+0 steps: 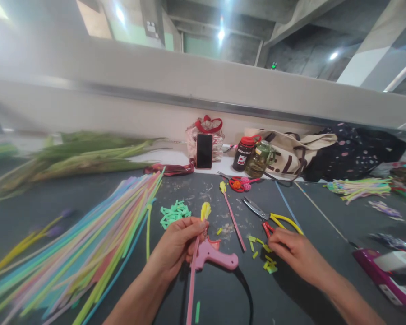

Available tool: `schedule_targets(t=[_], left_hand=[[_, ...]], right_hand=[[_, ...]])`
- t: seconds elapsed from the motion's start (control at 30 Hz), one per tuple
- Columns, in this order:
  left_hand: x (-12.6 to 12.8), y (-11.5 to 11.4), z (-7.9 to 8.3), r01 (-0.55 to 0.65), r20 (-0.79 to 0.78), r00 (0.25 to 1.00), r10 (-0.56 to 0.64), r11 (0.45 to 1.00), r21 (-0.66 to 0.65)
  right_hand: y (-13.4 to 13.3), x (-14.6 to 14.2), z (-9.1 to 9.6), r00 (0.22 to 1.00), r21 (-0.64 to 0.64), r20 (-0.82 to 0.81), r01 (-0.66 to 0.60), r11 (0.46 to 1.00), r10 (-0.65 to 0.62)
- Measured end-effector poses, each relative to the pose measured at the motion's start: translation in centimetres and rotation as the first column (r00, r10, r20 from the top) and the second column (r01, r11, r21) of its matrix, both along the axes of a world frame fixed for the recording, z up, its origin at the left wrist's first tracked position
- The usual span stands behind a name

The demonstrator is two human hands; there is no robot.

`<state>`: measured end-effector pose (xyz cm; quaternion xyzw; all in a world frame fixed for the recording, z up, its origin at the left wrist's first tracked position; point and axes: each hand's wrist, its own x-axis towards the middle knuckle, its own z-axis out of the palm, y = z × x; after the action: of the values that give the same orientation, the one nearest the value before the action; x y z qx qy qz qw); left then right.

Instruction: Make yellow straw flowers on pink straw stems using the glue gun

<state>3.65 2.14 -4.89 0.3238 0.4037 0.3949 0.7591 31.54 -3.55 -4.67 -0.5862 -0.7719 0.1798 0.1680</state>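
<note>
My left hand (184, 239) is closed around a thin pink stem (191, 289) with a yellow bud (205, 210) at its top. A pink glue gun (218, 256) lies beside and partly behind that hand, its black cord trailing down. On the right, my right hand (291, 248) has its fingers closed at the red handle of scissors (257, 208); their other handle is yellow and the blades point to the back left. Small yellow-green pieces (269, 264) lie below its fingertips. Between my hands rests another pink stem with a yellow head (235, 219).
Long coloured strips (98, 234) spread across the left. Green cut pieces (176, 213) form a pile. At the back stand a phone (204, 151), a dark bottle (243, 154), a green-lidded jar (258, 160) and a canvas bag (287, 151). Red-handled scissors (236, 184) lie before them.
</note>
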Motion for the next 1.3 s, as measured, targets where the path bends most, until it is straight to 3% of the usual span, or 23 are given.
schedule_targets(t=[0.17, 0.37, 0.53, 0.7, 0.87, 1.07, 1.3], left_hand=[[0.3, -0.3, -0.2, 0.046, 0.004, 0.999, -0.046, 0.999, -0.008], [0.5, -0.7, -0.2, 0.061, -0.007, 0.998, -0.061, 0.998, 0.003], [0.6, -0.5, -0.8, 0.120, -0.069, 0.991, -0.118, 0.992, 0.032], [0.9, -0.6, -1.1, 0.155, -0.184, 0.973, -0.142, 0.986, 0.054], [1.0, -0.7, -0.8, 0.181, -0.231, 0.959, -0.164, 0.982, 0.056], [1.4, -1.0, -0.9, 0.184, -0.270, 0.952, -0.147, 0.976, 0.117], [1.4, -0.8, -0.8, 0.187, -0.265, 0.952, -0.151, 0.975, 0.117]], right_hand=[[0.2, -1.6, -0.9, 0.972, 0.013, 0.131, -0.200, 0.980, 0.196], [0.4, -2.4, -2.1, 0.948, 0.051, 0.214, -0.252, 0.966, 0.235], [0.5, -3.0, 0.5, 0.982, 0.001, -0.009, -0.188, 0.982, 0.188], [2.3, -5.9, 4.1, 0.941, 0.032, -0.156, -0.300, 0.953, 0.301], [3.9, -8.3, 4.9, 0.917, 0.062, -0.166, -0.358, 0.932, 0.363], [4.1, -9.2, 4.3, 0.944, 0.094, -0.149, -0.284, 0.954, 0.295], [4.3, -9.7, 2.6, 0.956, 0.268, -0.185, -0.172, 0.948, 0.226]])
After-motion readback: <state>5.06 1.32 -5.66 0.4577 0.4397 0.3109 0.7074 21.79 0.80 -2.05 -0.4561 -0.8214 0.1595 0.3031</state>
